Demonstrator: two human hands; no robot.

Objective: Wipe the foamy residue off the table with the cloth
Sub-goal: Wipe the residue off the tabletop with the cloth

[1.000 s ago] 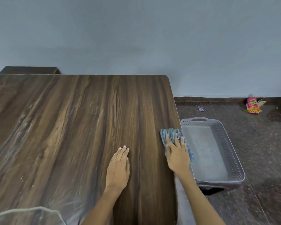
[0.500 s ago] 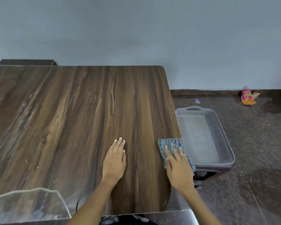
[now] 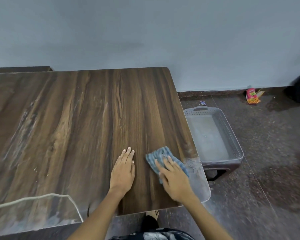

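The cloth, a blue-grey striped rag, is pressed flat on the desk near its right edge by the right hand. The fingers of that hand are laid out nearly straight on top of the cloth, spread a little; nothing is gripped or pinched, the cloth is simply held down under them. The left hand is rested flat on the bare wood just beside the cloth, its fingers straight and close together, and it is judged to serve as a brace only.

The cloth's long axis is seen to run from far-left to near-right, with its far end projecting beyond the fingertips. A pale, wet-looking film is visible at the near right corner of the desk, just right of the cloth and touching its edge. Whitish streaks are spread over the left part of the desk, well apart from the cloth, on the far side of the left hand. A grey plastic basket is stood on the floor below the right edge.

The nearest residue therefore lies to the right of the fingers, and the right hand is the nearer one; the larger streaks would call for a long sweep leftward, past the braced hand.
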